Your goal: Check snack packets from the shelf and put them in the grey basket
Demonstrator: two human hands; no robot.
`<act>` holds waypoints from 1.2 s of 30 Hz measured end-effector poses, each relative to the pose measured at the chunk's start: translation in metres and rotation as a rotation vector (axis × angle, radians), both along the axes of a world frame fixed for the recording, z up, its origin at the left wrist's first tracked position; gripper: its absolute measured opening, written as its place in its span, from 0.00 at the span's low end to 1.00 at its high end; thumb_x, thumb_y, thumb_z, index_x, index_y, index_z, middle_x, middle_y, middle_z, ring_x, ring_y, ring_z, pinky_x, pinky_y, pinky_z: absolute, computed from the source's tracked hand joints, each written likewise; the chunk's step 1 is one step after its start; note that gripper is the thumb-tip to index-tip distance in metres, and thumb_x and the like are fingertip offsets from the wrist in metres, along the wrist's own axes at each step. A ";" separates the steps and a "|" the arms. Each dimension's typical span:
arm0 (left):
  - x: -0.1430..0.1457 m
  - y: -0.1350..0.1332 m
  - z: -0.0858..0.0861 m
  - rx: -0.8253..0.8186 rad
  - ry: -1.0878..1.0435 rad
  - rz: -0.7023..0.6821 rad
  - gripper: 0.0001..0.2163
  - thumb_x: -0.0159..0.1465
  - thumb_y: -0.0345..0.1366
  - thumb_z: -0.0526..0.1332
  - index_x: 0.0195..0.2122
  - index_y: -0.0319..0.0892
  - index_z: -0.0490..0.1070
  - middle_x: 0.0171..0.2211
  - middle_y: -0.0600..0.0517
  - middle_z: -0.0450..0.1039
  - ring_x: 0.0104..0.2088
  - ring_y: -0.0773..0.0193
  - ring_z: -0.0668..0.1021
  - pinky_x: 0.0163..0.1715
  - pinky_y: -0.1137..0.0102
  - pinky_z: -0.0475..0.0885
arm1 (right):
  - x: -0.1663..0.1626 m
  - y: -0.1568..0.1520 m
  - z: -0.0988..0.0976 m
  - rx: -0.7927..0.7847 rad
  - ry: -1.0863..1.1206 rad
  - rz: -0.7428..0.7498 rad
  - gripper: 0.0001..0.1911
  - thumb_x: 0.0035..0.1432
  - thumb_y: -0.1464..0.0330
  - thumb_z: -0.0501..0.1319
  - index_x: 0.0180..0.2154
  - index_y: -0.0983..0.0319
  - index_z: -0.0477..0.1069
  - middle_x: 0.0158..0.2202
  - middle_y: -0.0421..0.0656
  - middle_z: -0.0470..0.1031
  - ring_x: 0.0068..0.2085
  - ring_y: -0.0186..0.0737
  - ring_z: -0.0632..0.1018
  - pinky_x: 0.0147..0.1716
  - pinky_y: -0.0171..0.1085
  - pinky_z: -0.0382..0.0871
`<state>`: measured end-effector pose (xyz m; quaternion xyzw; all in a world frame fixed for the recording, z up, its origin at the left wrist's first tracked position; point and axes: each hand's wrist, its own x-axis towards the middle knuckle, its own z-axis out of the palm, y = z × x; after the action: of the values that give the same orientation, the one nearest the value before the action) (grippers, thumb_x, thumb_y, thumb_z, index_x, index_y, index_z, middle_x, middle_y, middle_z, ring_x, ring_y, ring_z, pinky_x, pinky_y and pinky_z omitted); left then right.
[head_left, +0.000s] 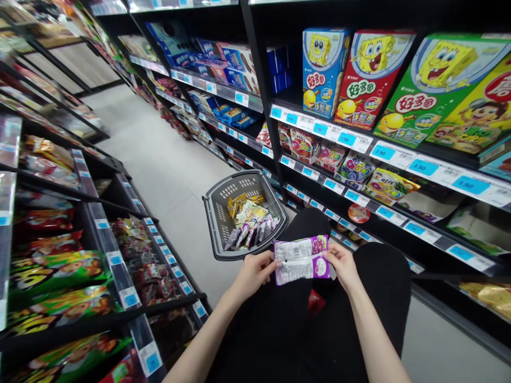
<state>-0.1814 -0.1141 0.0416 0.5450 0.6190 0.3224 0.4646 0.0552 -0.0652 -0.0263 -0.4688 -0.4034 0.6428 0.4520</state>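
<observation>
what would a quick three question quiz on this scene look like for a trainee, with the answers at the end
1. True or false: only the left hand is on the purple-and-white packet.
2. Where does the grey basket stand?
3. What is the main colour of the cartoon box between the blue box and the green box: (a) purple, (b) red, (c) black?

Key:
1. False; the right hand holds it too.
2. On the floor.
3. b

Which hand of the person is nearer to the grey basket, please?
Left. In the picture, the left hand is just below the grey basket, holding one end of the packet; the right hand is farther, to the lower right, holding the other end.
</observation>
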 end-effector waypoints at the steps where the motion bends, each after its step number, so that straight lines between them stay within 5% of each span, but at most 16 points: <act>1: 0.001 -0.001 0.003 0.011 0.002 0.008 0.11 0.55 0.41 0.60 0.20 0.41 0.67 0.10 0.59 0.63 0.10 0.71 0.67 0.12 0.77 0.59 | 0.000 -0.001 0.002 0.050 -0.034 -0.017 0.10 0.45 0.62 0.65 0.26 0.61 0.70 0.22 0.38 0.69 0.25 0.34 0.69 0.28 0.36 0.64; 6: 0.005 -0.002 0.013 0.336 0.104 0.086 0.05 0.56 0.34 0.60 0.27 0.42 0.75 0.20 0.53 0.76 0.21 0.66 0.77 0.24 0.75 0.70 | 0.000 -0.012 0.017 0.443 -0.354 -0.314 0.04 0.48 0.67 0.62 0.28 0.59 0.75 0.32 0.43 0.69 0.36 0.41 0.70 0.37 0.40 0.64; 10: -0.002 -0.003 0.013 0.463 0.150 0.059 0.08 0.56 0.33 0.58 0.33 0.42 0.76 0.30 0.49 0.79 0.28 0.64 0.78 0.27 0.75 0.71 | 0.003 -0.018 0.018 0.458 -0.324 -0.226 0.09 0.50 0.71 0.59 0.34 0.57 0.75 0.32 0.42 0.71 0.35 0.41 0.72 0.35 0.39 0.65; 14: -0.003 -0.003 0.010 0.350 0.071 0.126 0.09 0.57 0.37 0.58 0.31 0.40 0.77 0.27 0.49 0.78 0.27 0.63 0.77 0.28 0.72 0.71 | 0.005 -0.016 0.012 0.331 -0.157 -0.096 0.10 0.54 0.65 0.57 0.34 0.59 0.76 0.37 0.46 0.75 0.40 0.45 0.74 0.39 0.41 0.66; 18: 0.009 -0.001 0.007 0.138 -0.115 0.265 0.08 0.49 0.36 0.66 0.29 0.39 0.74 0.25 0.51 0.76 0.27 0.63 0.77 0.28 0.72 0.71 | 0.002 -0.012 0.005 0.146 -0.058 -0.152 0.08 0.49 0.63 0.62 0.29 0.61 0.74 0.29 0.44 0.76 0.32 0.42 0.75 0.32 0.39 0.68; 21: 0.016 0.002 0.004 0.058 -0.272 0.267 0.14 0.48 0.35 0.67 0.35 0.39 0.70 0.22 0.54 0.73 0.24 0.67 0.75 0.26 0.74 0.69 | -0.002 -0.010 0.003 0.053 0.045 -0.210 0.11 0.41 0.66 0.68 0.30 0.59 0.70 0.24 0.37 0.72 0.26 0.35 0.73 0.28 0.34 0.67; 28: 0.012 0.010 -0.012 -0.002 -0.481 0.306 0.33 0.47 0.32 0.68 0.53 0.39 0.57 0.17 0.60 0.69 0.19 0.71 0.71 0.24 0.76 0.66 | -0.004 -0.007 0.006 0.006 0.067 -0.235 0.18 0.41 0.67 0.69 0.37 0.60 0.71 0.23 0.36 0.72 0.27 0.33 0.74 0.31 0.34 0.69; 32: 0.010 0.012 -0.023 -0.097 -0.521 0.376 0.19 0.44 0.35 0.68 0.38 0.35 0.71 0.17 0.57 0.70 0.19 0.71 0.71 0.24 0.75 0.67 | -0.007 -0.007 0.006 0.008 0.031 -0.227 0.17 0.41 0.65 0.69 0.36 0.61 0.71 0.24 0.38 0.74 0.27 0.36 0.75 0.31 0.36 0.70; 36: 0.003 0.013 -0.019 -0.148 -0.466 0.377 0.11 0.45 0.37 0.68 0.27 0.35 0.73 0.21 0.52 0.73 0.22 0.68 0.73 0.26 0.73 0.69 | -0.004 -0.008 0.007 0.048 -0.066 -0.141 0.21 0.43 0.63 0.67 0.42 0.62 0.70 0.24 0.40 0.75 0.28 0.38 0.76 0.32 0.39 0.71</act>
<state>-0.1785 -0.1015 0.0228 0.2966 0.6076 0.4732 0.5647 0.0513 -0.0729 -0.0193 -0.5058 -0.3993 0.5837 0.4940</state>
